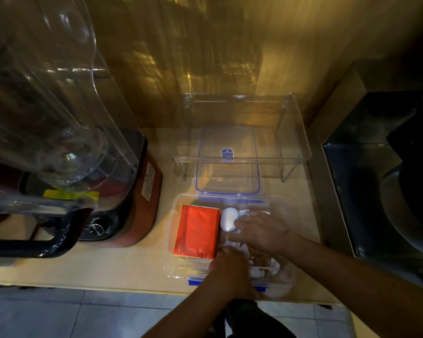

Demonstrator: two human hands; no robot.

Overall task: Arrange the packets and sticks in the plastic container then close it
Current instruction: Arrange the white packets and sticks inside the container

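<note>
A clear plastic container [175,254] with blue clips sits at the counter's front edge. Inside it, on the left, lies a red packet [197,231]; beside that is a small white oval object [228,219]. White packets and brown sticks [261,262] fill the right half, partly hidden by my hands. My right hand [264,231] lies flat over them, fingers pointing left and touching the white object. My left hand [230,264] reaches in from the front, its fingers curled down among the packets; what they hold is hidden. The clear lid [227,162] with blue seal lies just behind the container.
A large blender with a red base [132,203] and clear jug stands on the left. A clear shelf stand [293,132] straddles the lid at the back. A dark metal sink area [376,179] lies to the right. The floor tiles show below the counter edge.
</note>
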